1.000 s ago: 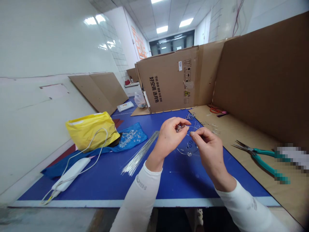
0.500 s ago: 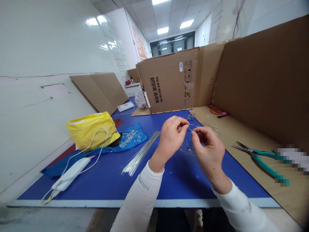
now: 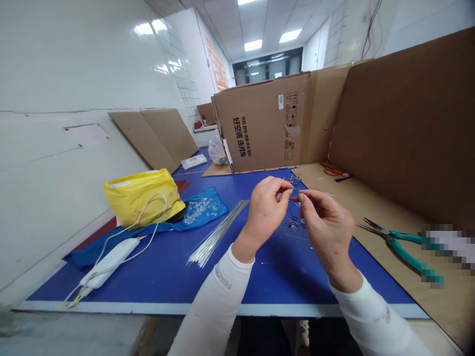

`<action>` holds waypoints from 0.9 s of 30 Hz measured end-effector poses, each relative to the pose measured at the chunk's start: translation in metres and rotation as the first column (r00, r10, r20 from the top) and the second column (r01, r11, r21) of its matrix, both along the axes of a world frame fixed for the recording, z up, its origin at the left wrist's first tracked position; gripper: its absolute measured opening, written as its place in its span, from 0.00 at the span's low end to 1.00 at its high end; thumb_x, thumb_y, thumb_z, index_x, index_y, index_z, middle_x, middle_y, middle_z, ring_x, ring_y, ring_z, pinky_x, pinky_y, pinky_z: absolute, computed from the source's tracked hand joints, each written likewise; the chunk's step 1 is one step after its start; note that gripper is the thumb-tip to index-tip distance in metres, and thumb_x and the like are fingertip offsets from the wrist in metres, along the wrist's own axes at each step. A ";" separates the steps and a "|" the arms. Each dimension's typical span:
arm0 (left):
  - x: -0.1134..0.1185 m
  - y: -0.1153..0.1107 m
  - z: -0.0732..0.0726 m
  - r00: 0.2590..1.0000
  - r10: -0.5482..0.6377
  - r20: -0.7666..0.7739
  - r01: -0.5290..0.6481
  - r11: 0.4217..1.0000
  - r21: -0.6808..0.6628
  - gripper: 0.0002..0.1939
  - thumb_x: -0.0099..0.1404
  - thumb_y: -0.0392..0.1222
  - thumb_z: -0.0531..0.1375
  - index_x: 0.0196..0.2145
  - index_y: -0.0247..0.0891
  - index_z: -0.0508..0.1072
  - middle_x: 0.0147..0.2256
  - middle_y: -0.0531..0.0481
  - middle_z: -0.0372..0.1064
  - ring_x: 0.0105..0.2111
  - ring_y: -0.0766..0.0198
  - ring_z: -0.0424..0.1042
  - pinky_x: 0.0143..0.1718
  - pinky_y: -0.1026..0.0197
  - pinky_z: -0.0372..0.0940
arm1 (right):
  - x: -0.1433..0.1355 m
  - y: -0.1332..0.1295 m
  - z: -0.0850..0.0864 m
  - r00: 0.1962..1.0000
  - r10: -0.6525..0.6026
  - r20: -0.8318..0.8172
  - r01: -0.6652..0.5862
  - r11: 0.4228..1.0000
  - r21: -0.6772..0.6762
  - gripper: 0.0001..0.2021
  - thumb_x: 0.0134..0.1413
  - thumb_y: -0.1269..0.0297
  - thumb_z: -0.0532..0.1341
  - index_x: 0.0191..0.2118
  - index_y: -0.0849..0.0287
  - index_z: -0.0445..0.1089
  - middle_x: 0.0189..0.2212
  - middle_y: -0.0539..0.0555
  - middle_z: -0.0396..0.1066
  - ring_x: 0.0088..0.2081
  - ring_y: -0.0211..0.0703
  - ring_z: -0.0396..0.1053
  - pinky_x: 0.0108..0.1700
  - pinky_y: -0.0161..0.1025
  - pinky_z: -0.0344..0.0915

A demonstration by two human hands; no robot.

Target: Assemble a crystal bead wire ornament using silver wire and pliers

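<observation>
Above the blue table [image 3: 156, 277], my left hand [image 3: 267, 210] pinches a thin wire between thumb and forefinger. My right hand [image 3: 328, 225] faces it closely, thumb and forefinger pressed together on the wire's other part; the wire is very fine and partly hidden. Small wire pieces with clear beads [image 3: 293, 223] lie on the table beneath and between the hands. A bundle of straight silver wires [image 3: 217, 235] rests left of my left hand. Farther left, clear beads [image 3: 202, 210] are spread on a blue cloth [image 3: 218, 200].
Green-handled pliers [image 3: 393, 237] and red-handled scissors [image 3: 334, 171] lie on the cardboard at right. On the left are a yellow bag [image 3: 143, 198] and a white corded device [image 3: 111, 264]. A tall cardboard box [image 3: 263, 128] stands behind.
My right hand has shifted slightly right and its fingertips have closed together more. My left hand stays nearly in place. The view has moved slightly.
</observation>
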State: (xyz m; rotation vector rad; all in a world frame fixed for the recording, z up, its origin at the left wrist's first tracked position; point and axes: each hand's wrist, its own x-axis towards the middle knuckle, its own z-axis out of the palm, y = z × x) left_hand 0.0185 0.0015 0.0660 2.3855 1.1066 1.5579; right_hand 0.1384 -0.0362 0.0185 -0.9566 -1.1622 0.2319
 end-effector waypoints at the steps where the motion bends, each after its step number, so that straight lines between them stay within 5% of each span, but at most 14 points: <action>1: 0.000 0.000 0.000 1.000 0.002 -0.001 -0.002 1.000 0.000 0.07 0.63 0.28 0.63 0.32 0.38 0.77 0.32 0.50 0.77 0.32 0.64 0.72 0.38 0.60 0.67 | 0.001 -0.001 0.001 0.999 -0.017 0.029 0.017 1.000 0.010 0.08 0.63 0.58 0.63 0.41 0.54 0.77 0.34 0.53 0.79 0.30 0.41 0.74 0.35 0.42 0.72; 6: 0.002 0.000 -0.003 1.000 0.000 0.024 -0.001 0.999 0.036 0.07 0.63 0.27 0.63 0.33 0.38 0.77 0.32 0.50 0.77 0.32 0.64 0.72 0.36 0.61 0.67 | 0.003 -0.002 0.005 0.992 -0.066 0.105 0.064 0.998 0.024 0.08 0.63 0.58 0.62 0.38 0.54 0.77 0.32 0.52 0.79 0.30 0.41 0.74 0.35 0.42 0.72; 15: 0.011 -0.002 -0.009 0.998 0.018 0.064 -0.024 0.995 0.093 0.06 0.64 0.28 0.62 0.34 0.38 0.76 0.32 0.49 0.77 0.33 0.63 0.73 0.37 0.60 0.66 | 0.011 0.012 0.005 0.994 -0.095 0.050 0.102 0.978 -0.180 0.13 0.57 0.57 0.65 0.45 0.56 0.73 0.28 0.52 0.78 0.26 0.42 0.74 0.32 0.43 0.70; 22: 0.012 -0.002 -0.012 0.999 0.015 0.053 -0.021 0.993 0.120 0.07 0.64 0.28 0.61 0.34 0.38 0.76 0.34 0.48 0.77 0.34 0.63 0.74 0.37 0.60 0.67 | 0.012 0.011 0.001 0.988 -0.107 0.114 0.123 0.983 -0.134 0.12 0.59 0.57 0.63 0.45 0.56 0.74 0.34 0.56 0.80 0.33 0.46 0.78 0.37 0.46 0.73; 27: 0.015 -0.002 -0.015 1.000 0.001 0.005 -0.002 0.981 0.193 0.07 0.66 0.28 0.59 0.35 0.36 0.75 0.34 0.47 0.76 0.36 0.62 0.74 0.39 0.60 0.68 | 0.013 0.009 0.006 0.921 -0.233 0.313 0.260 0.964 -0.047 0.11 0.61 0.60 0.61 0.45 0.57 0.76 0.36 0.57 0.80 0.36 0.47 0.77 0.40 0.46 0.72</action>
